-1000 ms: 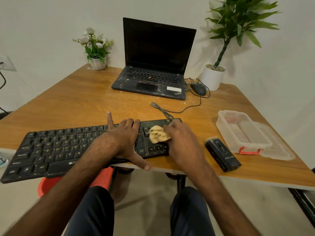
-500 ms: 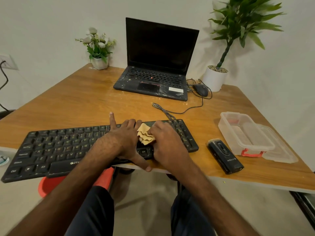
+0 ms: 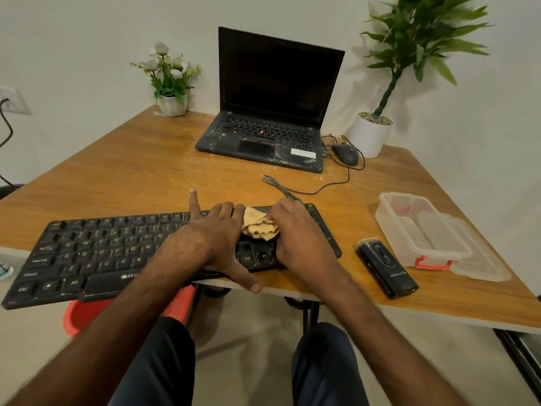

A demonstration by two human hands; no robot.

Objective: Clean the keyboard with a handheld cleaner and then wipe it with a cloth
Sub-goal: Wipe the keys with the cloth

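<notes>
A black keyboard [image 3: 96,253] lies along the near edge of the wooden table [image 3: 152,171], its left end overhanging. My left hand [image 3: 216,238] rests flat on its right half, fingers straight, thumb over the front edge. My right hand [image 3: 298,235] presses a crumpled tan cloth [image 3: 259,227] onto the keys just right of my left hand, its fingers curled over the cloth. The black handheld cleaner [image 3: 386,268] lies on the table to the right of the keyboard, untouched.
A clear plastic box [image 3: 421,230] with a red latch and its lid sit at the right. An open black laptop [image 3: 272,112], a mouse [image 3: 347,153] with cable, a white flower pot [image 3: 172,104] and a potted plant [image 3: 370,136] stand at the back. A red stool [image 3: 85,316] is below.
My right hand has slid the cloth leftward along the keyboard, from the numeric pad to right beside my left hand, then slightly away from me. My left hand has stayed in place.
</notes>
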